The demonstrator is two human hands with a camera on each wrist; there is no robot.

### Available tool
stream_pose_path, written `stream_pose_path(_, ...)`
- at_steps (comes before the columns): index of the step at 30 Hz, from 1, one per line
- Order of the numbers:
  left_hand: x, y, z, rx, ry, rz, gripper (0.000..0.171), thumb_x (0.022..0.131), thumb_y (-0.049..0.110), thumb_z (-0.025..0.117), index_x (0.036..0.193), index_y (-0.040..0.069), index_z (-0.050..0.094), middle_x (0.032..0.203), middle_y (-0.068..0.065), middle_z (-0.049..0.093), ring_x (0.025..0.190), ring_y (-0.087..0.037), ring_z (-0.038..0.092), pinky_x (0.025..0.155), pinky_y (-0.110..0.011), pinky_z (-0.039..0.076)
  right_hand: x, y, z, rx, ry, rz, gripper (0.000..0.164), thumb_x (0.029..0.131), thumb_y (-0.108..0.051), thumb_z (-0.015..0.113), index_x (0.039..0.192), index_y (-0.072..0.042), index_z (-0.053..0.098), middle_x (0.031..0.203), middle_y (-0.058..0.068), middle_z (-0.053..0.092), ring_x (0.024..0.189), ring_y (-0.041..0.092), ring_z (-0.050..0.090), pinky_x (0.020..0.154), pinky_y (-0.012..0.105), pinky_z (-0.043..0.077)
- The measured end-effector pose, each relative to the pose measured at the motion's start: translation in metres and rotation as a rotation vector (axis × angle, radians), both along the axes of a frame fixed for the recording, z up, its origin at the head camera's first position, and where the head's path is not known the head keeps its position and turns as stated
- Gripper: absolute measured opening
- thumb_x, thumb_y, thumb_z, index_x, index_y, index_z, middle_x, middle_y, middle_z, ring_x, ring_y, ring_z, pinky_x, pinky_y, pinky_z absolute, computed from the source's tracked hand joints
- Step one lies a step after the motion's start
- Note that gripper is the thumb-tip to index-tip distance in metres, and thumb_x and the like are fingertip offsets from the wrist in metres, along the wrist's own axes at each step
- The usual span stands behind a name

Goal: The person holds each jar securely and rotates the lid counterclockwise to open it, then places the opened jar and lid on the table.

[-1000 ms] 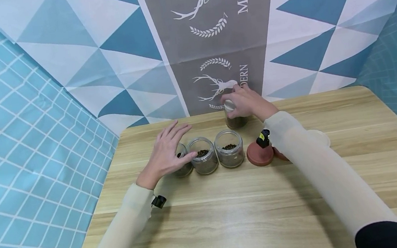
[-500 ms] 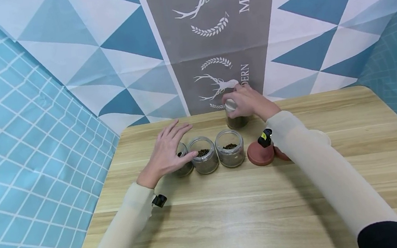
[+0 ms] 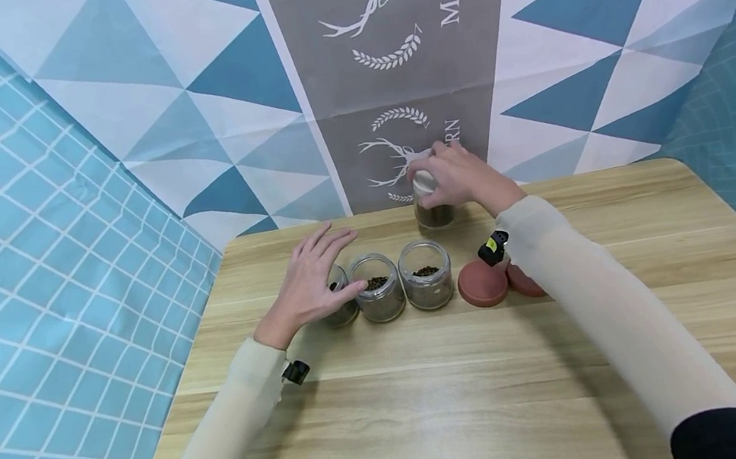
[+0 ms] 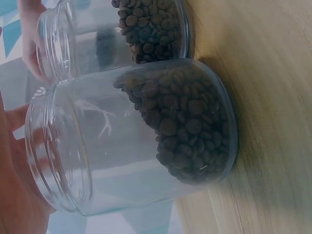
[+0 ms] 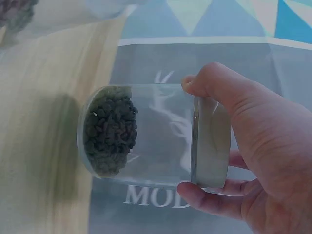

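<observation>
My right hand (image 3: 461, 176) grips a clear jar (image 5: 163, 134) around its pale lid (image 5: 213, 141), thumb on one side and fingers on the other. Dark brown pellets fill the lower part of that jar, which is upright at the back of the table. My left hand (image 3: 310, 279) has its fingers spread above the row of open glass jars. Under it are a left jar (image 3: 342, 314), partly hidden, and a middle jar (image 3: 380, 306); a right jar (image 3: 428, 295) stands beside them. Pellets (image 4: 190, 126) lie in each.
Two round reddish lids (image 3: 482, 286) lie on the wooden table (image 3: 390, 410) to the right of the open jars, one partly under the right sleeve (image 3: 595, 286). A patterned wall cloth (image 3: 244, 122) hangs right behind the table's back edge.
My right hand has risen slightly with the lidded jar. The right forearm has shifted, hiding a pale disc that showed on the table before. My left hand has stayed put.
</observation>
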State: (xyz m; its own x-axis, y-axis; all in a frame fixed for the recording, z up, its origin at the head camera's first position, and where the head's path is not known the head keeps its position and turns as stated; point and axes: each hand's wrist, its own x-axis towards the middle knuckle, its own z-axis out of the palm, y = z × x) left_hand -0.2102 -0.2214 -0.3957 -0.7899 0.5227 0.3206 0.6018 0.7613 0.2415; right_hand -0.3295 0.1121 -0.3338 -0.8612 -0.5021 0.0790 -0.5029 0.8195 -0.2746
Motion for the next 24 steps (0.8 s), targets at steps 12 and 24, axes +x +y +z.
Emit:
stream_pose_path(12, 0.001, 0.002, 0.0, 0.005, 0.017, -0.002, 0.124, 0.091, 0.106, 0.02, 0.166, 0.014, 0.056, 0.17, -0.014, 0.059, 0.169, -0.048, 0.037, 0.131, -0.082, 0.031, 0.011, 0.004, 0.029, -0.07, 0.053, -0.008, 0.054, 0.096, -0.036, 0.083, 0.147, -0.024, 0.07, 0.147, 0.032, 0.06, 0.137, 0.055, 0.053, 0.108, 0.067, 0.053)
stream_pose_path(24, 0.001, 0.0, 0.001, 0.013, 0.008, 0.001, 0.122, 0.091, 0.106, 0.023, 0.166, 0.015, 0.055, 0.171, -0.013, 0.058, 0.169, -0.049, 0.036, 0.132, -0.083, 0.029, 0.021, 0.018, 0.03, -0.246, 0.078, -0.053, 0.051, 0.097, -0.037, 0.083, 0.145, -0.023, 0.071, 0.152, 0.029, 0.056, 0.137, 0.05, 0.05, 0.102, 0.066, 0.051)
